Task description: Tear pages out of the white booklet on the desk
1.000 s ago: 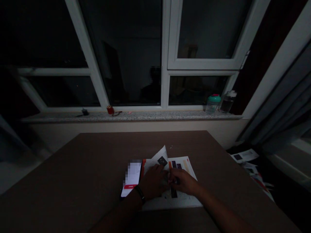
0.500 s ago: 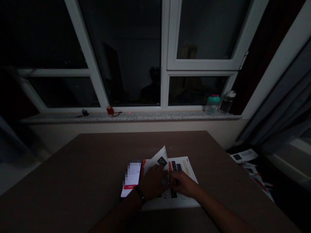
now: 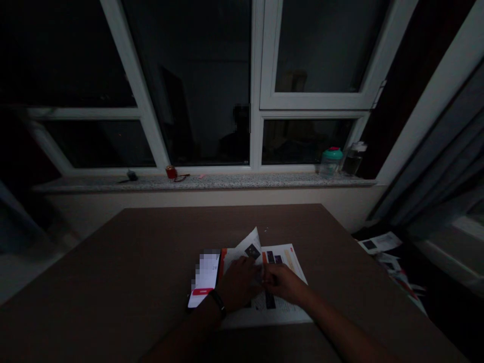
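A printed booklet lies on the brown table, with one page lifted and its far corner pointing up. My left hand lies across that page, fingers stretched out over it, a dark band on the wrist. Close beside it, my right hand has its fingers closed in a pinch at the lifted page's edge. The fingertips of both hands nearly meet, and dim light hides the exact grip. A lit phone rests just left of the booklet.
The table reaches to the wall below a granite windowsill. On the sill stand a teal-lidded bottle, a clear bottle, a red jar and a small dark bottle. Loose papers lie beyond the table's right edge.
My right hand has shifted very slightly at the page edge. The left hand, booklet and phone look the same.
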Tool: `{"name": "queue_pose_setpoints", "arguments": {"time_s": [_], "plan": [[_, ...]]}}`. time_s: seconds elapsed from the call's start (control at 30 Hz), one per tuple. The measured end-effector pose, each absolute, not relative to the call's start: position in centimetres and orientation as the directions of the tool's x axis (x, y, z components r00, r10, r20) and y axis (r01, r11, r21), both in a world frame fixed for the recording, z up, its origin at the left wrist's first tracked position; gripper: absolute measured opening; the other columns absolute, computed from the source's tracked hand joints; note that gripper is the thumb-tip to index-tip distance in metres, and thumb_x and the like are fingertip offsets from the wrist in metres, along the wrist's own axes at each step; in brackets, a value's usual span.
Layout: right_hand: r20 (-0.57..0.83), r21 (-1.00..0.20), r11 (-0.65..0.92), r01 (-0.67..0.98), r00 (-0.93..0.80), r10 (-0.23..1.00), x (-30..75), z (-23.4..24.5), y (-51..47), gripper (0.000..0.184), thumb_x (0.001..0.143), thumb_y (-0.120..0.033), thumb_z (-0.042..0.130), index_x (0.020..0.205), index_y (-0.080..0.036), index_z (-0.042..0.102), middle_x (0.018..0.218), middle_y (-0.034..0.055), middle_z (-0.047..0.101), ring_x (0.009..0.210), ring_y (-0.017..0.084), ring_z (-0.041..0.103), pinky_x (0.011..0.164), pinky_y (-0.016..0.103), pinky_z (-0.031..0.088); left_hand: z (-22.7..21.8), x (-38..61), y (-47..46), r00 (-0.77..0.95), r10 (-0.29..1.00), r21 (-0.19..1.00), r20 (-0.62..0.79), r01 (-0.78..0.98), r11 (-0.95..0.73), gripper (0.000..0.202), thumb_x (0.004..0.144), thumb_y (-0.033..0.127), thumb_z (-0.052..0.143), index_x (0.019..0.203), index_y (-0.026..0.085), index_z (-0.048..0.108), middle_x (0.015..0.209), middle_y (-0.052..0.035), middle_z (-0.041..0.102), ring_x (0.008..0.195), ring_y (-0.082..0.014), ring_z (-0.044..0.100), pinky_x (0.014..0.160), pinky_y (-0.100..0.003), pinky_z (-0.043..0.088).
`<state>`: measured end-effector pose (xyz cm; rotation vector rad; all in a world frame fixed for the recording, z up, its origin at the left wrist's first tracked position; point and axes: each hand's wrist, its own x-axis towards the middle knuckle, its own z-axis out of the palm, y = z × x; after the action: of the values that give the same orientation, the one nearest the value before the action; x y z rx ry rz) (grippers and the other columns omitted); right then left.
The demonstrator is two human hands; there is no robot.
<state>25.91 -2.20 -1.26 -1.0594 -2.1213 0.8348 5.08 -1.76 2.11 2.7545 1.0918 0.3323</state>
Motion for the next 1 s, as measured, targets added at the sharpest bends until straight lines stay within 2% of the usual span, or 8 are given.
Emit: {"name": "queue_pose_setpoints", "arguments": {"time_s": [0.13, 0.3, 0.47, 0.57, 0.7, 0.8, 1.0], "plan": [[0.239, -0.745, 0.480, 0.463, -0.487, 0.840, 25.8, -1.4, -2.6, 0.014, 0.072, -0.008, 0.060, 0.076, -0.020, 0.053, 0.066, -0.0052, 0.053, 0.059, 0.010, 0.051, 0.053, 0.018, 0.034, 1.8, 5.1, -1.7, 0.709, 0.686, 0.249, 0.164, 0.643, -0.724, 0.049, 0.084, 0.037, 0.065, 0.128, 0.026, 0.047, 0.127, -0.0075, 0.050, 0.118, -0.0292, 0.043, 0.099, -0.045, 0.037], [0.294, -0.699, 0.480, 0.530, -0.399, 0.868, 26.0, -1.8, -1.9, 0.014, 0.074, -0.009, 0.058, 0.080, -0.021, 0.054, 0.072, -0.0030, 0.057, 0.065, 0.012, 0.054, 0.060, 0.020, 0.038, 1.1, 4.8, -1.4, 0.711, 0.678, 0.276, 0.184, 0.625, -0.730, 0.060, 0.082, 0.034, 0.066, 0.135, 0.025, 0.041, 0.137, -0.0087, 0.045, 0.125, -0.0304, 0.038, 0.103, -0.047, 0.033], [0.301, -0.704, 0.446, 0.552, -0.336, 0.892, 26.6, -1.6, -1.4, 0.011, 0.077, -0.011, 0.057, 0.078, -0.020, 0.052, 0.072, -0.0020, 0.057, 0.063, 0.013, 0.053, 0.059, 0.021, 0.038, 1.4, 4.8, -1.4, 0.747, 0.643, 0.292, 0.173, 0.584, -0.757, 0.069, 0.075, 0.040, 0.072, 0.134, 0.022, 0.041, 0.132, -0.0086, 0.049, 0.120, -0.0312, 0.041, 0.102, -0.047, 0.034], [0.315, -0.707, 0.452, 0.544, -0.330, 0.890, 26.8, -1.5, -1.5, 0.011, 0.077, -0.011, 0.058, 0.078, -0.020, 0.052, 0.072, -0.0020, 0.056, 0.064, 0.013, 0.054, 0.059, 0.021, 0.038, 2.0, 5.0, -1.7, 0.764, 0.623, 0.284, 0.167, 0.568, -0.772, 0.064, 0.074, 0.042, 0.072, 0.130, 0.024, 0.046, 0.128, -0.0075, 0.051, 0.115, -0.0314, 0.044, 0.101, -0.048, 0.034], [0.327, -0.691, 0.474, 0.546, -0.348, 0.879, 26.8, -1.7, -1.6, 0.012, 0.077, -0.011, 0.059, 0.077, -0.021, 0.052, 0.070, -0.0027, 0.055, 0.065, 0.013, 0.053, 0.060, 0.021, 0.038, 2.4, 5.2, -1.7, 0.783, 0.601, 0.284, 0.162, 0.546, -0.788, 0.052, 0.078, 0.038, 0.069, 0.125, 0.025, 0.050, 0.123, -0.0061, 0.053, 0.112, -0.0298, 0.046, 0.097, -0.045, 0.038], [0.350, -0.667, 0.512, 0.541, -0.379, 0.857, 26.6, -1.9, -1.5, 0.014, 0.076, -0.008, 0.057, 0.077, -0.021, 0.051, 0.071, -0.0025, 0.055, 0.068, 0.014, 0.054, 0.062, 0.021, 0.037, 2.2, 5.3, -1.5, 0.795, 0.583, 0.279, 0.167, 0.529, -0.801, 0.051, 0.079, 0.036, 0.069, 0.125, 0.024, 0.049, 0.123, -0.0059, 0.053, 0.112, -0.0286, 0.047, 0.097, -0.044, 0.038], [0.369, -0.680, 0.480, 0.554, -0.308, 0.877, 26.3, -2.1, -0.3, 0.016, 0.074, -0.005, 0.053, 0.072, -0.020, 0.047, 0.072, -0.0025, 0.055, 0.065, 0.012, 0.051, 0.059, 0.020, 0.036, 1.6, 5.1, -1.4, 0.789, 0.585, 0.262, 0.187, 0.534, -0.804, 0.048, 0.080, 0.035, 0.069, 0.122, 0.021, 0.052, 0.123, -0.0076, 0.053, 0.114, -0.0292, 0.046, 0.099, -0.045, 0.037]]}}
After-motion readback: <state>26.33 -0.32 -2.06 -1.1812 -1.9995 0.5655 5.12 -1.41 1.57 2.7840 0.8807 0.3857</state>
